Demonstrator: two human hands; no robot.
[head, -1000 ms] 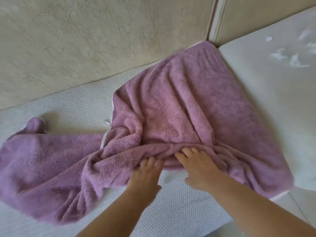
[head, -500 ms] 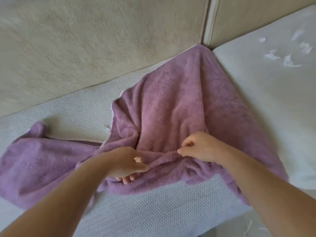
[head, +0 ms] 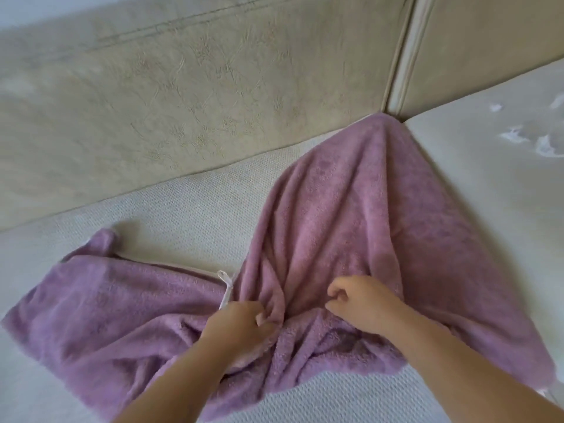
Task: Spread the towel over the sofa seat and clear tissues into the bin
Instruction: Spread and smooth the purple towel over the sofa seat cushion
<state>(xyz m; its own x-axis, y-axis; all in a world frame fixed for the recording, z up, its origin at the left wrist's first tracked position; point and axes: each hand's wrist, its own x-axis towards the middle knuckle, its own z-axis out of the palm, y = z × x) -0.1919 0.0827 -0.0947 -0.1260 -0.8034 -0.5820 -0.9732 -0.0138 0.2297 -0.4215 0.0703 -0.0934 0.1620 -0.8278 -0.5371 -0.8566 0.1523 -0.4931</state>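
Observation:
A purple towel (head: 335,215) lies bunched and twisted on the white sofa seat (head: 183,215), one corner tucked into the back corner of the sofa. My left hand (head: 241,325) pinches a fold of the towel near its white hanging loop (head: 225,288). My right hand (head: 363,303) is curled on the towel just right of that fold; whether it holds any cloth is unclear. Several white tissue scraps (head: 543,141) lie on the seat cushion at the far right. No bin is in view.
The beige patterned backrest (head: 183,96) runs behind the seat, with a seam to a second backrest panel (head: 494,47) at the right. The right seat cushion (head: 476,184) adjoins the towel's edge.
Both hands have moved up along the towel and gathered it toward the middle. The left hand now pinches a fold near the loop; the towel's centre is more bunched.

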